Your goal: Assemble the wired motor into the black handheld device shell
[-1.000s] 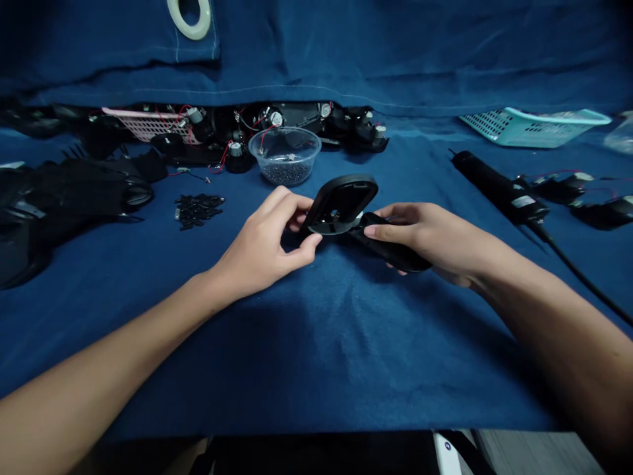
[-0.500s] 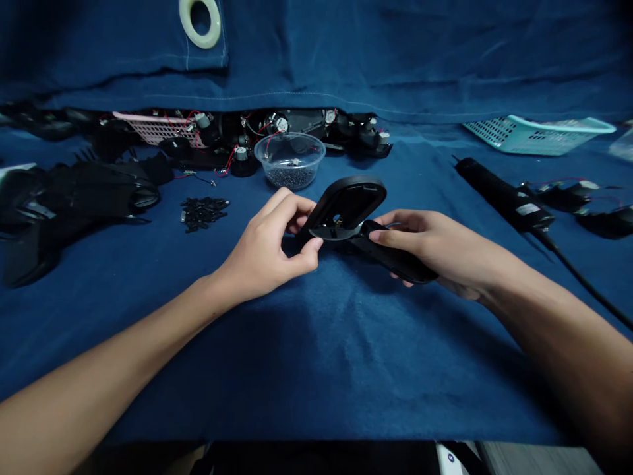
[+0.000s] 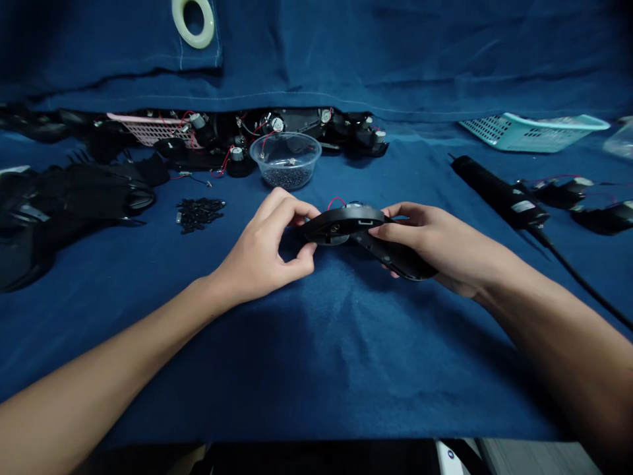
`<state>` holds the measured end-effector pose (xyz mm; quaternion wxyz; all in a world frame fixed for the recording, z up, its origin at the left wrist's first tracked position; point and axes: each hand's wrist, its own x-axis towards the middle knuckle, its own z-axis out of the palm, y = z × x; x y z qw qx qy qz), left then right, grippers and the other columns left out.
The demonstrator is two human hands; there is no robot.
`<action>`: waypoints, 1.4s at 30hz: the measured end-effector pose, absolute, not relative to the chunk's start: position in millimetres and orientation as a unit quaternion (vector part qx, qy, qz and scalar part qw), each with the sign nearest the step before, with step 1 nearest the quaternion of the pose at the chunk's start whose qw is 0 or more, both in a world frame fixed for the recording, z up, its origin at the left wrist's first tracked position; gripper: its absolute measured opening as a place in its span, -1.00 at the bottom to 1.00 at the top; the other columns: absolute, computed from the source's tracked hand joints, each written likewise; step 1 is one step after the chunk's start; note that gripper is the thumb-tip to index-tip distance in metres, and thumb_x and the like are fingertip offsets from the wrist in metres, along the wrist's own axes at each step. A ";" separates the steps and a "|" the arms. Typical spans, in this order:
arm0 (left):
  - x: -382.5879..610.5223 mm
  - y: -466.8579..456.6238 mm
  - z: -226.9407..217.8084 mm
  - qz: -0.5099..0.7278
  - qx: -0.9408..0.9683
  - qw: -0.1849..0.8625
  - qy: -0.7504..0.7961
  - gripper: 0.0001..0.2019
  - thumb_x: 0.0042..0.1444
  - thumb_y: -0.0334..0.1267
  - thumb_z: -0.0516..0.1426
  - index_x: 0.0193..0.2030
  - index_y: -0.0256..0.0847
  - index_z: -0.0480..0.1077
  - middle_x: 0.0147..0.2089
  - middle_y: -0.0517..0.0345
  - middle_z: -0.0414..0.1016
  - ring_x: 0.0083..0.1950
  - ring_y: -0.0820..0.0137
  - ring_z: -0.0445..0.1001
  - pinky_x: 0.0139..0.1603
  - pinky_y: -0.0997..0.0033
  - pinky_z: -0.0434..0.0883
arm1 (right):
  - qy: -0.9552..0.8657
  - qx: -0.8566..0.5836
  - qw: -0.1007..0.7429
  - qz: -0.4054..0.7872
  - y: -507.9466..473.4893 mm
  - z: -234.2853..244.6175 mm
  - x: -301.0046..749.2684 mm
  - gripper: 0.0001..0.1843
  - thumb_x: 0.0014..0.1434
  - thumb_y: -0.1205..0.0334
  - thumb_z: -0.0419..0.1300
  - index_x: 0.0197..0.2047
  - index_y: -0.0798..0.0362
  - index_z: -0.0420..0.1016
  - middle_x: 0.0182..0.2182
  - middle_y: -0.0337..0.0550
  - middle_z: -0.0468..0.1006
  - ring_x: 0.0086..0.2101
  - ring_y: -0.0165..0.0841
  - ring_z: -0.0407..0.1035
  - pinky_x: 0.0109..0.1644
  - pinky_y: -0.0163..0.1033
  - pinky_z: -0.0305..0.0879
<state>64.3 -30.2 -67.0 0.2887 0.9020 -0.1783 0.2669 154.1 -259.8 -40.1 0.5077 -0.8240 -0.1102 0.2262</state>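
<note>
My left hand (image 3: 262, 245) pinches an oval black plastic shell (image 3: 341, 223) between thumb and fingers. My right hand (image 3: 435, 241) grips a long black plastic casing (image 3: 401, 258) and also presses its fingertips against the shell's edge. The two pieces sit together above the blue cloth (image 3: 316, 356), the shell lying almost flat across the casing's end. A loop of red wire (image 3: 336, 201) shows behind the shell. What lies inside the pieces is hidden.
Beyond my hands are a clear plastic bowl (image 3: 285, 161) of black granules and a heap of small black parts (image 3: 199, 214). Wired black assemblies (image 3: 277, 125) lie behind them. A corded black tool (image 3: 497, 191) lies right, below a teal basket (image 3: 534, 132).
The shell has tipped from a steep angle to almost flat against the casing, and the red wire loop has come into view. My left fingers have shifted along its edge.
</note>
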 end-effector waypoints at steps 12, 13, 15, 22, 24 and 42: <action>66.1 -29.3 -69.5 0.270 0.902 0.283 -0.185 -0.68 0.05 -0.42 0.15 -0.03 -0.15 0.33 -0.06 0.12 0.41 -0.03 0.37 0.40 0.02 0.27 0.46 | -0.055 -0.740 0.604 0.290 -256.8 -33.7 149.3 -0.85 0.18 0.15 0.29 -0.27 0.00 0.41 -0.33 0.03 0.68 -0.46 -0.15 0.60 -0.58 -0.22 0.49; 66.0 -29.4 -69.4 0.268 0.903 0.283 -0.182 -0.69 0.04 -0.42 0.15 -0.04 -0.15 0.33 -0.06 0.12 0.41 -0.03 0.37 0.40 0.02 0.27 0.46 | -0.054 -0.738 0.608 0.288 -256.3 -33.2 148.8 -0.84 0.17 0.16 0.30 -0.27 0.00 0.41 -0.35 0.01 0.68 -0.46 -0.14 0.61 -0.58 -0.22 0.49; 65.9 -29.6 -69.3 0.264 0.906 0.280 -0.176 -0.69 0.04 -0.41 0.15 -0.04 -0.15 0.34 -0.07 0.12 0.41 -0.03 0.36 0.40 0.02 0.26 0.46 | -0.059 -0.734 0.614 0.284 -255.8 -32.5 148.2 -0.84 0.16 0.17 0.31 -0.27 0.00 0.41 -0.40 -0.01 0.67 -0.45 -0.12 0.61 -0.59 -0.21 0.49; 66.7 -28.6 -70.1 0.263 0.908 0.275 -0.176 -0.69 0.04 -0.41 0.16 -0.04 -0.15 0.34 -0.07 0.11 0.40 -0.04 0.35 0.40 0.00 0.28 0.45 | -0.045 -0.739 0.607 0.290 -256.8 -33.0 149.7 -0.83 0.15 0.13 0.32 -0.30 -0.01 0.42 -0.42 -0.03 0.66 -0.45 -0.13 0.61 -0.55 -0.20 0.52; 66.7 -28.4 -70.2 0.259 0.909 0.276 -0.173 -0.70 0.05 -0.40 0.16 -0.04 -0.15 0.34 -0.09 0.12 0.39 -0.06 0.36 0.39 -0.01 0.29 0.45 | -0.054 -0.741 0.603 0.290 -257.2 -33.8 150.5 -0.82 0.17 0.12 0.30 -0.30 -0.01 0.40 -0.41 -0.02 0.66 -0.44 -0.11 0.61 -0.54 -0.17 0.53; 67.2 -27.4 -72.5 0.251 0.912 0.275 -0.173 -0.73 0.09 -0.38 0.15 -0.04 -0.20 0.32 -0.14 0.14 0.36 -0.10 0.39 0.37 -0.07 0.36 0.43 | -0.041 -0.735 0.609 0.296 -258.0 -32.1 149.3 -0.79 0.17 0.09 0.30 -0.28 -0.03 0.36 -0.44 -0.07 0.65 -0.47 -0.16 0.60 -0.59 -0.27 0.47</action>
